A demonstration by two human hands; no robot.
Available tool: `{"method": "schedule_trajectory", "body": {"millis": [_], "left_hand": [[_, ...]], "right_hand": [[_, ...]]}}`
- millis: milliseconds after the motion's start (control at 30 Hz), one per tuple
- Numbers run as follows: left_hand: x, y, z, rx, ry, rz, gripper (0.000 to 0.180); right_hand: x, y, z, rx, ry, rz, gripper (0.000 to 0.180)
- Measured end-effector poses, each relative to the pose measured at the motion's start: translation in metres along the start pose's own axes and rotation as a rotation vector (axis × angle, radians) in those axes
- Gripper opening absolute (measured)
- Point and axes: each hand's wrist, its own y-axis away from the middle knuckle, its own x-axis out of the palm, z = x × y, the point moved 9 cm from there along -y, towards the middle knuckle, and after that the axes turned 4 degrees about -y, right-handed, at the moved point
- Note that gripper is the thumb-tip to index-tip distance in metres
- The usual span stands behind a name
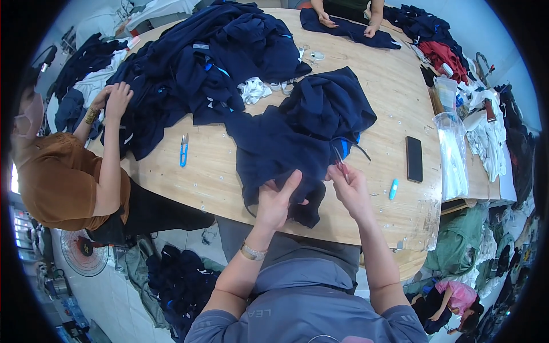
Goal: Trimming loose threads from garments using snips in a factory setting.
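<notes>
A dark navy garment lies bunched on the table in front of me, with a bright blue patch showing near its right side. My left hand is closed on its near edge, thumb on top and the other fingers partly hidden under the cloth. In my right hand is a pair of red-handled thread snips, blades pointing away from me beside the garment's right edge. Whether the right fingertips also pinch the cloth, I cannot tell. A dark cord end sticks out past the blades.
Blue thread snips lie left on the wooden table; a phone and a small light-blue tool lie right. A navy garment heap and white scraps sit beyond. Co-workers handle cloth at left and far side.
</notes>
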Motion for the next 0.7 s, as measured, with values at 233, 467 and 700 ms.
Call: {"method": "schedule_trajectory", "body": {"millis": [233, 467, 700], "left_hand": [[-0.007, -0.006, 0.002, 0.155, -0.021, -0.039, 0.016], [0.002, -0.001, -0.001, 0.055, 0.125, -0.089, 0.022], [0.001, 0.000, -0.004, 0.081, 0.095, -0.102, 0.022]], "right_hand": [[0.031, 0.022, 0.052, -0.531, 0.148, 0.018, 0.019], [0.044, 0.053, 0.059, -0.853, 0.399, 0.149, 0.022], [0.017, 0.042, 0.050, -0.576, 0.415, -0.048, 0.026]]}}
